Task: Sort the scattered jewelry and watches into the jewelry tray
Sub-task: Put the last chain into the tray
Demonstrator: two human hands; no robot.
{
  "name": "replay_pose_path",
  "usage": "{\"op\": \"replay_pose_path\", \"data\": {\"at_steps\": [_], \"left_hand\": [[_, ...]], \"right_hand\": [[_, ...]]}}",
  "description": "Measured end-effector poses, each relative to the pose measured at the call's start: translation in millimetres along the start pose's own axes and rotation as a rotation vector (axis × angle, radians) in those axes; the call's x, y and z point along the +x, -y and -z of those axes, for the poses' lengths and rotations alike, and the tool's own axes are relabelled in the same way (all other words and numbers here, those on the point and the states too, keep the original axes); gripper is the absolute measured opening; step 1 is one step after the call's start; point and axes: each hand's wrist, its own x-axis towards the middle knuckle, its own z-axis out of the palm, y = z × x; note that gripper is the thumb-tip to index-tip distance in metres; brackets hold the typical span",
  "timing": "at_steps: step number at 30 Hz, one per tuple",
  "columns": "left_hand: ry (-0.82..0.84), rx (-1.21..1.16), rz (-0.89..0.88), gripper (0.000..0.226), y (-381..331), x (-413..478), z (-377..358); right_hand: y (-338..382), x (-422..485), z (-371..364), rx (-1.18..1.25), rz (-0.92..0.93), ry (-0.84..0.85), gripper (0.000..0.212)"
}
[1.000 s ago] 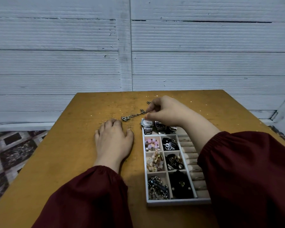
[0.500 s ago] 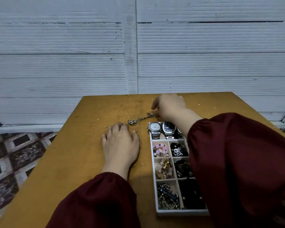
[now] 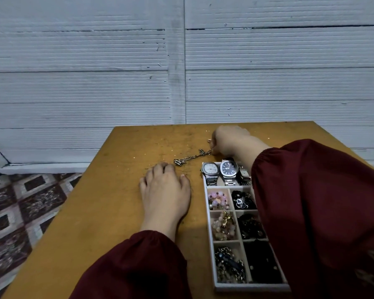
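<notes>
Ochre wood of a table [image 3: 91,212] is shown against a white ribbed wall [image 3: 73,87]. A grey jewelry tray [image 3: 251,287] is laid on the table's right side. Its small compartments are filled with beads, dark pieces and chains, and its right part is hidden under a dark red sleeve [image 3: 311,212].

The left hand [image 3: 165,190] is laid flat on the table just left of the tray, fingers relaxed, with nothing held. The right hand [image 3: 231,141] is reached past the tray's far end, its fingertips pinched on one end of a silver chain [image 3: 190,157]. Two watches [image 3: 219,169] are stood side by side, faces up, in the tray's far compartment.

The chain is stretched over the bare wood, outside the tray, with its free end just beyond the left hand's fingertips.

Trouble is judged likeliest at the lift. The trailing end could be snagged on the tray rim or the watches, and the thin pinch could be lost. The tray could also be nudged by the overhanging sleeve.
</notes>
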Motion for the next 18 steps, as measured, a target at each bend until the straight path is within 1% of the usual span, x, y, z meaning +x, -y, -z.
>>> {"op": "replay_pose_path", "data": {"at_steps": [2,4,7,10,13,16,18], "left_hand": [[0.002,0.002,0.0,0.045,-0.2,-0.3,0.3],[0.007,0.006,-0.002,0.045,-0.3,-0.9,0.8],[0.012,0.011,-0.007,0.046,0.5,-2.1,1.5],[0.012,0.011,-0.016,0.047,0.4,-2.9,2.3],[0.014,0.005,-0.018,0.048,-0.1,-3.6,2.7],[0.021,-0.001,-0.02,0.048,0.1,-5.4,3.1],[0.022,-0.007,-0.024,0.048,-0.5,-6.5,4.1]], "right_hand": [[-3.2,-2.2,2.3,0.018,0.016,0.029,0.029],[-6.8,-4.5,6.1,0.049,0.038,0.028,0.022],[-11.6,-6.6,11.3,0.114,0.054,-0.042,0.014],[-14.3,-11.4,16.6,0.231,0.065,-0.117,0.01],[-16.9,-19.3,22.9,0.395,0.073,-0.161,0.012],[-19.0,-26.6,29.8,0.613,0.07,-0.175,0.021],[-20.9,-31.0,34.5,0.74,0.066,-0.171,0.021]]}}
